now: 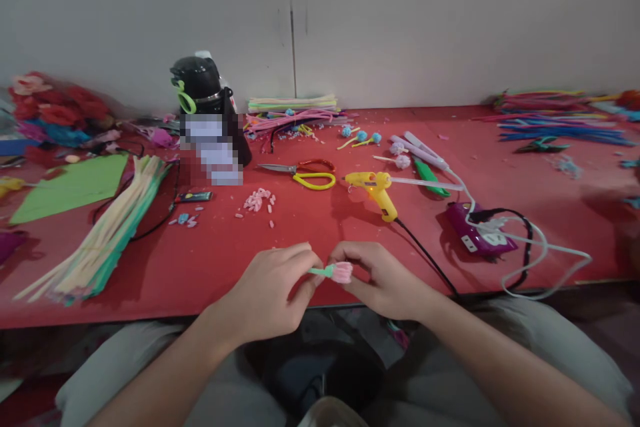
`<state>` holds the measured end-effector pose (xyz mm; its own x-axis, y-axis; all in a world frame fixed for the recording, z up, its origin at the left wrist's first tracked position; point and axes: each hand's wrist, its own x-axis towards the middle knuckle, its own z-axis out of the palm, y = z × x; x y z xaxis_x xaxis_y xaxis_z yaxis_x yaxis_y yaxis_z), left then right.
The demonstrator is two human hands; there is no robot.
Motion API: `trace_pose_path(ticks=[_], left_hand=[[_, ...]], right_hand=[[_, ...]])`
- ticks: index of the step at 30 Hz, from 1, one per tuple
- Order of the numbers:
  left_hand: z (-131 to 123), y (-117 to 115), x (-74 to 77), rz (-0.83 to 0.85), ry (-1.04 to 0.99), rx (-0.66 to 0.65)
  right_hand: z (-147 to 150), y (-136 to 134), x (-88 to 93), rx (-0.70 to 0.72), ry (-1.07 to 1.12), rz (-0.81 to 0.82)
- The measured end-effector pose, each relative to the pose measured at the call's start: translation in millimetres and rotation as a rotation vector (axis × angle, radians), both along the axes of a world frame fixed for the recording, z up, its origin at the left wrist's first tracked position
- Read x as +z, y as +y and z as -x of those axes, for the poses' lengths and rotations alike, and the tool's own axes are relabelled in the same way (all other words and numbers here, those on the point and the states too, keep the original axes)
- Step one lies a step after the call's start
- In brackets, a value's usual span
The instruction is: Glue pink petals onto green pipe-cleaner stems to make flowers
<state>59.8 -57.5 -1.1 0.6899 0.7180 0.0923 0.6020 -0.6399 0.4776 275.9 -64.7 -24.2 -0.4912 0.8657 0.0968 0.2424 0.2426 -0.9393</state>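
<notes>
Just over the table's front edge I hold a small pipe-cleaner flower (342,272) with a pink fuzzy head and a green stem. The stem is pinched between the thumb and fingers of my left hand (273,290). On the other side, my right hand (385,283) has its fingers curled and closed at the pink head; its fingertips are partly hidden. Beyond my hands lies a pile of short pink pipe-cleaner pieces (257,199). A yellow glue gun (373,190) rests on its side, its glue stick jutting out the back. Scissors (305,173) with red and yellow handles lie left of it.
Left on the red table (175,280) are a pipe-cleaner bundle (107,227), a green sheet (75,183) and a tall black bottle (200,90). A purple power strip (470,230) with looping cables sits right. Behind it lie a purple hair straightener (425,150), a green-handled tool (431,178) and pliers (543,145).
</notes>
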Motion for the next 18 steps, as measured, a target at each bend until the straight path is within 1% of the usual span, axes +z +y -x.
trace_pose_path(ticks=[2,4,6,8,10,11,14,18], left_hand=[[0.4,1.5,-1.4,-0.008,0.026,0.024],[2.4,3.9,-1.8,-0.031,0.074,0.057],[5.8,6.8,-0.5,-0.077,0.134,0.092],[9.5,9.5,2.2,-0.129,0.181,0.115],[12.2,11.6,4.7,-0.180,0.205,0.126],[13.0,12.2,5.4,-0.204,0.213,0.129],[12.8,12.5,4.7,-0.266,0.229,0.126],[10.0,10.1,-0.2,-0.315,0.216,0.117]], right_hand=[[-0.1,-0.2,-0.5,-0.022,-0.027,-0.022],[-2.1,2.8,-2.6,-0.056,-0.052,-0.012],[-6.2,8.7,-5.5,-0.152,-0.077,-0.002],[-11.1,15.4,-7.8,-0.298,-0.075,0.002],[-14.6,20.4,-8.1,-0.405,-0.011,0.026],[-15.3,21.7,-7.4,-0.429,0.030,0.049],[-12.4,20.9,-3.0,-0.423,0.122,0.130],[-3.8,14.5,2.2,-0.350,0.190,0.196]])
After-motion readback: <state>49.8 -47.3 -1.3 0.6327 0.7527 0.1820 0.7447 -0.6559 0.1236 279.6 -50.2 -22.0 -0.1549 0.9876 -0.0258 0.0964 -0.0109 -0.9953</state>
